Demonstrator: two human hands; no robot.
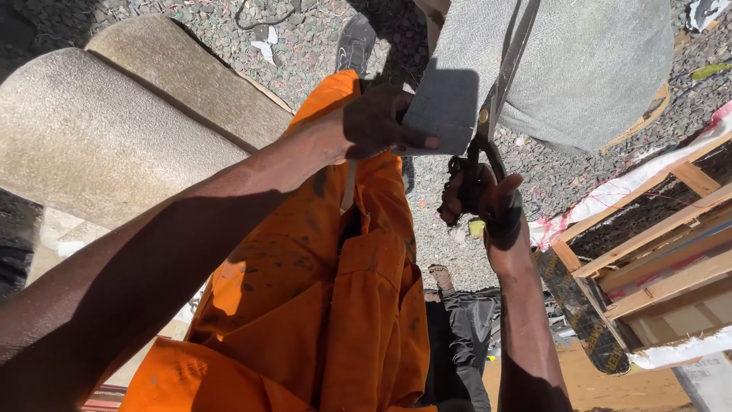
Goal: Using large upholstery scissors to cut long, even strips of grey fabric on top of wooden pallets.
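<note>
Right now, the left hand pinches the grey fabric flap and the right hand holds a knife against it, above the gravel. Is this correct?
Not quite: the right hand holds large scissors, not a knife, their long blades running up along the cut. The rest stands: the left hand pinches the grey fabric flap above the gravel. The head view shows it.

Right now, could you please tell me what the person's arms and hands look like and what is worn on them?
Both arms are bare to well above the elbow, with no sleeves showing. The left hand and right hand wear no gloves, and no rings or watch can be seen. Hard sunlight leaves much of both forearms in shadow.
</note>
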